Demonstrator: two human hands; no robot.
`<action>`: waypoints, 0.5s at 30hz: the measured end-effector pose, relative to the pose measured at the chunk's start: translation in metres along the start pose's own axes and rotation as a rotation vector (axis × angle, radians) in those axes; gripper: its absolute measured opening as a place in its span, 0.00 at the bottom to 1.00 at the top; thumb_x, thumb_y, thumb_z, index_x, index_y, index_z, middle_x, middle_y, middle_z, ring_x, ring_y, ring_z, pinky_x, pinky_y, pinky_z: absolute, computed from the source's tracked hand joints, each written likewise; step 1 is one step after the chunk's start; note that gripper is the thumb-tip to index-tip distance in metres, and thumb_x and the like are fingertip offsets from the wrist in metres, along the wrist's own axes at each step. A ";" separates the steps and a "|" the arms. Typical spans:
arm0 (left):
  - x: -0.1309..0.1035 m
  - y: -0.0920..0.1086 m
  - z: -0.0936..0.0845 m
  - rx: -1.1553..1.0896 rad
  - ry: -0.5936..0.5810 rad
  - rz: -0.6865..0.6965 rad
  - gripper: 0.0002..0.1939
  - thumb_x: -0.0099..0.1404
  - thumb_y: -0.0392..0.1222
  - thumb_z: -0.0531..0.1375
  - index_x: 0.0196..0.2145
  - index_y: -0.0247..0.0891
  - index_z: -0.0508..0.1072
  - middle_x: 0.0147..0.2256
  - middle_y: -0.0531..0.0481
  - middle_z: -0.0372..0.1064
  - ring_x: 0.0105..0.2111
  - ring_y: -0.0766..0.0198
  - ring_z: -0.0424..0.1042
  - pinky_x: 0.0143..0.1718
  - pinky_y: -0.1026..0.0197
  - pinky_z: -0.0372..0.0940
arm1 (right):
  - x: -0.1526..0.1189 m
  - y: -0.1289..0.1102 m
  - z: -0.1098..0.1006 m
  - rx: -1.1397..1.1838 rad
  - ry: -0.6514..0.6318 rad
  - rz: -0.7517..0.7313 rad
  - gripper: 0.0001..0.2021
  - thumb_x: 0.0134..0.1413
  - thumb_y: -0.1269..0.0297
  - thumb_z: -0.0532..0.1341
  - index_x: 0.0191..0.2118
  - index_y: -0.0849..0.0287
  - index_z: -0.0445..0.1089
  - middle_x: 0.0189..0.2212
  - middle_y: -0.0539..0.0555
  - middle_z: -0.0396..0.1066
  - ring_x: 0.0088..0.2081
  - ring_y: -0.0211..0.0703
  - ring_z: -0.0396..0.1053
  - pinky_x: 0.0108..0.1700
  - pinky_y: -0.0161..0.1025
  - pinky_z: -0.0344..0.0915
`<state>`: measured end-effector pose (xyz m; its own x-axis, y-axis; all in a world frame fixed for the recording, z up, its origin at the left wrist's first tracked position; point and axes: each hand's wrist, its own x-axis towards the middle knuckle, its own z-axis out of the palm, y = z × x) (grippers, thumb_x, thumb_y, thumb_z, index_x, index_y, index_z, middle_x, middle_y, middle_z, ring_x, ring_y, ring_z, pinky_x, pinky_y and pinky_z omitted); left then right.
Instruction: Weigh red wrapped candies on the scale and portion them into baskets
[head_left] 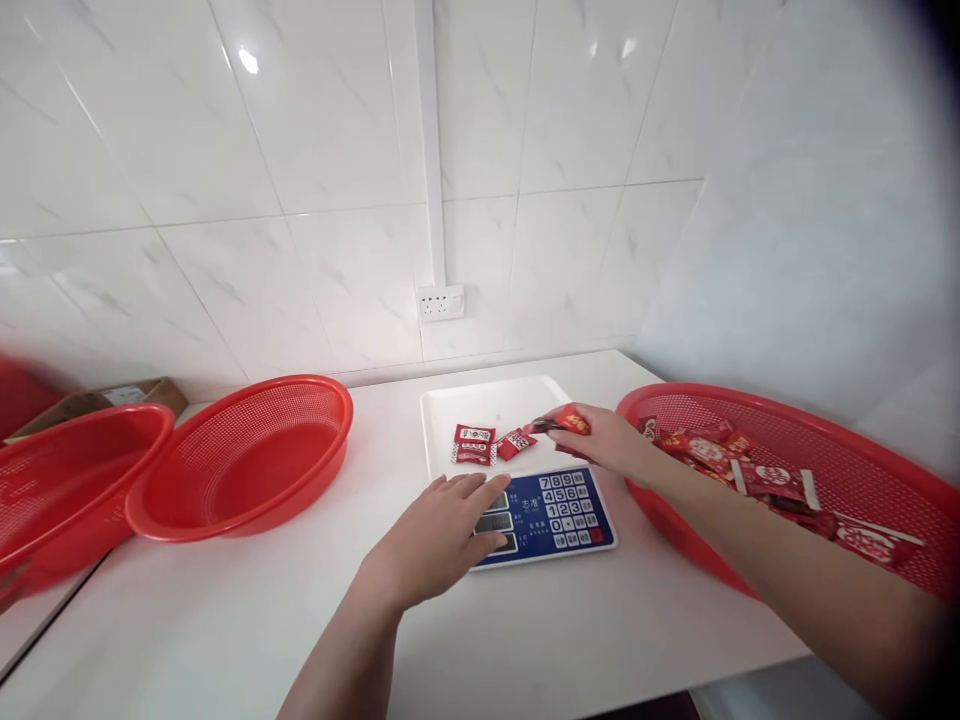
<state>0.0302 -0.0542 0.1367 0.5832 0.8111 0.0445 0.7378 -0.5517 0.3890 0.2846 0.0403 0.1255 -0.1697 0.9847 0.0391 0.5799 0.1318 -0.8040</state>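
Note:
A white weighing scale (592, 556) with a blue keypad panel stands on the table. On its pan (450, 395) lie a red snack packet (474, 446) and a smaller red packet (516, 443). My right hand (592, 436) is closed around several red wrapped packets (559, 422) over the right part of the pan. My left hand (442, 530) has its fingers stretched out over the left end of the panel, partly covering the displays; it holds nothing. To the right, a red basket (660, 395) holds several red packets (776, 480), with my right forearm passing across it.
A red perforated basket (341, 425) stands on the left of the white table (300, 610), beside another red basket (161, 430). Behind them is a cardboard box (169, 392). A wall socket (441, 302) sits on the tiled wall. Part of another person's hand (11, 585) shows at far left.

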 end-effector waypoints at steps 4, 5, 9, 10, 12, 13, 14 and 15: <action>-0.005 -0.004 -0.005 0.059 0.050 -0.048 0.26 0.69 0.49 0.49 0.63 0.46 0.54 0.59 0.46 0.61 0.58 0.53 0.61 0.56 0.48 0.58 | 0.009 -0.003 0.019 0.013 -0.089 -0.009 0.25 0.48 0.54 0.62 0.53 0.54 0.68 0.37 0.53 0.76 0.36 0.46 0.74 0.42 0.43 0.69; -0.007 -0.006 -0.007 0.080 0.068 -0.069 0.26 0.69 0.48 0.49 0.63 0.46 0.54 0.59 0.46 0.61 0.58 0.53 0.62 0.56 0.48 0.59 | 0.008 -0.002 0.019 0.001 -0.088 0.008 0.26 0.47 0.55 0.63 0.54 0.55 0.67 0.37 0.53 0.76 0.35 0.45 0.74 0.43 0.43 0.69; -0.015 -0.015 -0.015 0.141 0.186 -0.163 0.26 0.69 0.48 0.50 0.63 0.45 0.54 0.58 0.46 0.62 0.56 0.52 0.64 0.52 0.49 0.63 | -0.007 0.006 0.004 -0.072 -0.053 0.094 0.23 0.48 0.55 0.62 0.52 0.54 0.70 0.34 0.52 0.76 0.36 0.48 0.74 0.42 0.44 0.69; -0.017 -0.016 -0.017 0.143 0.232 -0.191 0.26 0.69 0.49 0.50 0.63 0.45 0.55 0.58 0.45 0.63 0.55 0.52 0.66 0.50 0.50 0.65 | -0.013 0.008 -0.003 -0.090 -0.030 0.118 0.22 0.48 0.55 0.62 0.51 0.54 0.70 0.33 0.52 0.76 0.37 0.50 0.74 0.41 0.43 0.70; -0.022 -0.016 -0.021 0.108 0.370 -0.239 0.24 0.68 0.50 0.51 0.60 0.46 0.59 0.55 0.46 0.67 0.50 0.53 0.70 0.44 0.53 0.69 | -0.028 0.012 -0.017 -0.122 0.018 0.158 0.22 0.49 0.54 0.63 0.50 0.54 0.70 0.36 0.54 0.77 0.40 0.51 0.74 0.42 0.43 0.70; -0.024 -0.014 -0.022 0.062 0.479 -0.250 0.23 0.68 0.50 0.53 0.58 0.46 0.62 0.51 0.47 0.70 0.47 0.55 0.72 0.42 0.55 0.70 | -0.035 0.014 -0.024 -0.139 0.048 0.179 0.22 0.49 0.53 0.62 0.50 0.54 0.70 0.38 0.55 0.77 0.41 0.51 0.74 0.43 0.42 0.69; -0.026 -0.011 -0.023 -0.002 0.620 -0.243 0.20 0.67 0.50 0.54 0.55 0.45 0.66 0.47 0.48 0.73 0.44 0.57 0.74 0.40 0.57 0.70 | -0.042 0.016 -0.032 -0.160 0.093 0.205 0.21 0.50 0.52 0.62 0.50 0.54 0.71 0.38 0.55 0.77 0.40 0.50 0.74 0.43 0.42 0.69; -0.028 -0.007 -0.025 -0.086 0.786 -0.212 0.17 0.66 0.48 0.55 0.51 0.45 0.70 0.43 0.49 0.75 0.42 0.60 0.75 0.40 0.58 0.71 | -0.049 0.020 -0.039 -0.185 0.146 0.237 0.20 0.51 0.52 0.62 0.48 0.55 0.71 0.38 0.56 0.77 0.39 0.49 0.74 0.41 0.41 0.70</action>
<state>0.0001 -0.0687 0.1557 0.0017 0.8133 0.5819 0.7581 -0.3805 0.5296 0.3358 -0.0009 0.1313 0.0957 0.9946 -0.0409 0.7264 -0.0978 -0.6803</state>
